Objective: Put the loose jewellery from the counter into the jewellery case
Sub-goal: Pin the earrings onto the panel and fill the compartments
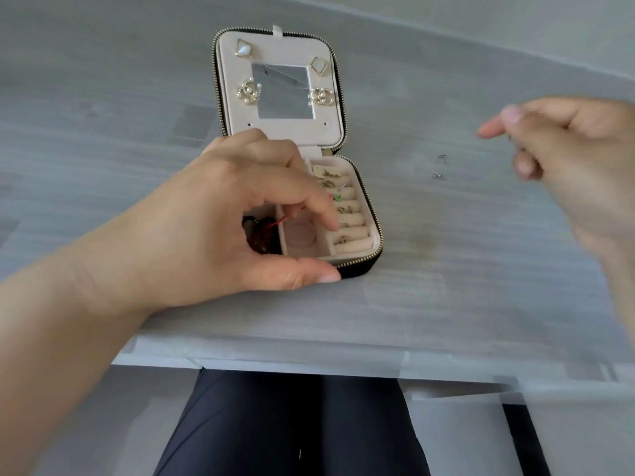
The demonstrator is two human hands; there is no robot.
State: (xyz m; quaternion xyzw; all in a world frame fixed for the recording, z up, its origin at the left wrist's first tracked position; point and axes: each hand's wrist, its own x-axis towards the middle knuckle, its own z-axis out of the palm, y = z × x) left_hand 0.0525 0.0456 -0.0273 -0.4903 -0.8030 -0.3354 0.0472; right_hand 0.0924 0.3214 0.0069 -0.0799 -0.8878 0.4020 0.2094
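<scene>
- Currently the jewellery case (376, 235) lies open at the centre of the grey counter (103, 115), with its lid laid back toward 12 o'clock.
- The lid holds a square mirror (283, 91). Two diamond-shaped studs (244, 49) are pinned at its upper corners and two pearl clusters (249, 91) at its sides.
- Your left hand (240, 214) comes in from 8 o'clock and covers the left half of the tray. Its thumb lies along the front rim and its fingers curl down inside, with one fingertip on the ring rolls (354, 218) at the right.
- You cannot tell whether that grip is clamped on anything. A red thread (280, 219) shows just under the fingers.
- Two small loose pins (439, 166) lie on the counter at 3 o'clock from the case, clear of it.
- Your right hand (563, 149) hovers further out at 3 o'clock, blurred. Its thumb is against the forefinger and the other fingers are curled. Whether that grip holds something is impossible to tell.
- Dark trousers (292, 424) show below the counter edge at 6 o'clock.
</scene>
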